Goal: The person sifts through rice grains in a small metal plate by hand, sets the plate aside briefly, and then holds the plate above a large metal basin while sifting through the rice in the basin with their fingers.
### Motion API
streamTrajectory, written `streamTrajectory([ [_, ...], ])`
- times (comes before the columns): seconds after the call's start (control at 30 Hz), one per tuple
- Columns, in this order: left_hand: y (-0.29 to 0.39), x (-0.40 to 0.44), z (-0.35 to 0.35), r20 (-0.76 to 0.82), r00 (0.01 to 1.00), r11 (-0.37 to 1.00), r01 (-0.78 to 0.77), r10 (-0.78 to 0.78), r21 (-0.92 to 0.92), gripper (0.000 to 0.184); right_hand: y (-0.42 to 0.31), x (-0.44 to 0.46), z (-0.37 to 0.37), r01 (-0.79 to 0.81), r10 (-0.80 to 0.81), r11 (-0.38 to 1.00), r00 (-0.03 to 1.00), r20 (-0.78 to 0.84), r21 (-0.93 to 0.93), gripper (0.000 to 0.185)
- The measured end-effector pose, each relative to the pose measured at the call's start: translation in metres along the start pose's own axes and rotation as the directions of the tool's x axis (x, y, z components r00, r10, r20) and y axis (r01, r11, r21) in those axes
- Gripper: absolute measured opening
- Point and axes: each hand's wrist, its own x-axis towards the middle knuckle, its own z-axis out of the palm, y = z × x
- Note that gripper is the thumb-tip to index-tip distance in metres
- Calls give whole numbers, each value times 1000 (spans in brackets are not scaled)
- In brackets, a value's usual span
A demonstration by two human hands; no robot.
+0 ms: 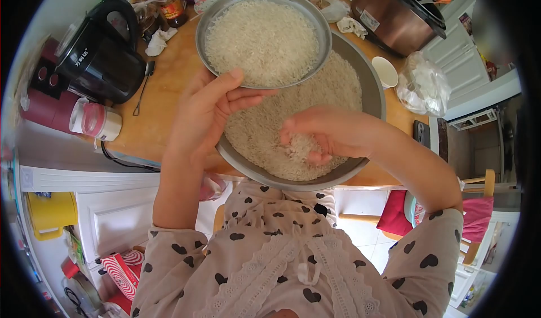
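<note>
My left hand (217, 95) grips a round metal plate (325, 28) by its near edge, thumb over the rim and fingers beneath. White rice (262, 42) covers the plate. Below and partly behind it stands a large grey metal basin (372, 87), which also holds a broad bed of rice (253, 138). Over this bed my right hand (329, 135) is curled, palm up, around a small heap of rice grains (303, 147). The plate hides the far left part of the basin.
A black kettle (101, 53) and a spoon (144, 87) are on the table's left, near jars (172, 8). At the right are a brown cooker (389, 16), a white cup (384, 72), a plastic bag (422, 84) and a phone (421, 133).
</note>
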Motion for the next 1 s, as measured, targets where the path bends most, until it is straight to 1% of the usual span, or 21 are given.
streamTrajectory([
  [0.03, 0, 0, 0, -5, 1000, 1000, 1, -1, 3, 47, 1, -7, -1, 44, -41, 984, 999, -22, 171, 23],
  [0.07, -1, 0, 1, -9, 1000, 1000, 1, -1, 6, 48, 3, -12, -2, 92, -78, 938, 996, -53, 335, 22],
  [0.17, 1, -1, 5, -31, 999, 1000, 4, -3, 30, 49, 14, -16, -6, 303, -274, 790, 952, -135, 533, 22],
  [0.27, 4, -2, 7, -15, 999, 999, 34, -34, -1, 45, 18, -19, -4, 428, -258, 667, 901, -350, 610, 22],
  [0.37, 2, -2, 5, -44, 999, 999, 32, -32, 7, 47, 21, -25, -11, 521, -430, 499, 842, -324, 692, 22],
  [0.47, -2, -1, 3, -46, 999, 1000, 14, -14, 6, 47, -2, -37, -6, 609, -523, 382, 762, -381, 695, 23],
  [0.57, -1, -1, 3, -14, 999, 999, 42, -43, -14, 47, -18, -31, -10, 578, -693, 221, 660, -290, 785, 23],
  [0.67, 2, -3, 7, -18, 996, 996, 88, -88, 6, 50, -45, -21, 5, 609, -521, 152, 718, -460, 779, 29],
  [0.77, 2, -2, 3, 26, 993, 993, 118, -118, 16, 52, -58, -9, 3, 617, -629, 250, 690, -359, 746, 39],
  [0.8, 1, -2, 3, 26, 994, 994, 105, -105, 16, 51, -60, -6, 0, 612, -647, 264, 685, -334, 745, 40],
  [0.87, -1, -1, 2, 21, 997, 997, 79, -79, 13, 49, -63, -2, -6, 602, -680, 293, 677, -281, 743, 43],
  [1.0, 2, -1, 1, 58, 991, 992, 124, -124, 9, 54, -72, 3, -10, 621, -696, 370, 678, -237, 690, 46],
])
